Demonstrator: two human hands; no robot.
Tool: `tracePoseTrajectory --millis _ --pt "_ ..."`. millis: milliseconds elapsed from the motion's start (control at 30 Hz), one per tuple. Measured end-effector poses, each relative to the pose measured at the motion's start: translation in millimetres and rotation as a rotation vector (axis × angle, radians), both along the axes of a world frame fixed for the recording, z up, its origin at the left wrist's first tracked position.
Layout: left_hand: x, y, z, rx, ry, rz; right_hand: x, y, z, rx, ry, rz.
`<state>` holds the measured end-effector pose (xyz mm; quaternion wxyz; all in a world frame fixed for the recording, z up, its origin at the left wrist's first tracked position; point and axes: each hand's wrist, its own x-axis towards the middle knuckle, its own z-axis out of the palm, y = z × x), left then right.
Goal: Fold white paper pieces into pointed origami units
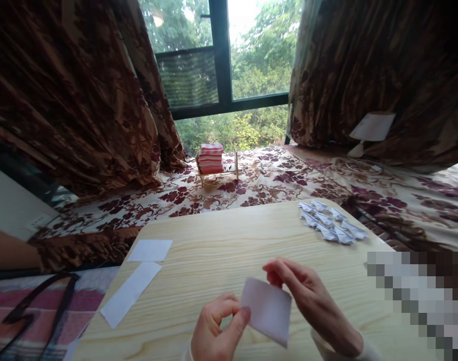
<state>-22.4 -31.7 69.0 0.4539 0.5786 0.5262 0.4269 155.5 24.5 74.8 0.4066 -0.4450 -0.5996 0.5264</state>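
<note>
Both my hands hold one small white paper rectangle [268, 310] just above the pale wooden table [214, 240]. My left hand [216, 328] pinches the paper's left edge between thumb and curled fingers. My right hand [313, 301] grips its upper right edge with the fingertips closed over it. A pile of several folded white paper pieces [331, 223] lies at the table's far right corner, well beyond my right hand.
Two flat white paper sheets lie at the table's left edge, a small one [150, 249] and a long strip [130, 292]. Behind the table is a flowered bedspread [281, 180] with a tiny wooden rack of red striped cloth [212, 161], brown curtains and a window.
</note>
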Motion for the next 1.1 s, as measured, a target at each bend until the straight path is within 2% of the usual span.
tracePoseTrajectory --millis 100,133,200,367,500,900,1000,1067,1100 --pt "1.9 2.8 -6.8 0.028 -0.105 0.293 -2.0 -0.8 -8.2 -0.010 0.049 0.021" --pt "3.6 3.8 -8.6 0.036 -0.126 0.357 -5.4 -3.9 -10.9 -0.005 0.053 0.065" --pt "8.7 5.6 -10.6 0.058 -0.159 0.431 -15.4 -12.3 -15.7 0.005 0.090 0.055" --pt "22.8 6.2 -8.9 0.058 -0.214 0.494 -40.1 -24.7 -23.6 -0.055 0.247 0.014" --pt "27.8 4.3 -9.6 0.096 -0.220 0.542 -46.0 -23.5 -27.3 -0.110 0.298 0.010" --pt "32.8 1.2 -24.4 0.059 -0.247 0.460 -46.1 -28.1 -22.4 -0.123 0.308 0.009" --pt "22.8 -1.2 -32.8 0.061 -0.213 0.509 -32.7 -23.7 -28.6 -0.103 0.302 0.009" --pt "0.3 1.7 -36.9 0.061 -0.195 0.619 -6.1 -12.7 -36.3 -0.078 0.252 -0.122" --pt "-13.7 5.7 -38.0 0.072 -0.203 0.744 10.9 -4.7 -40.0 -0.070 0.218 -0.265"
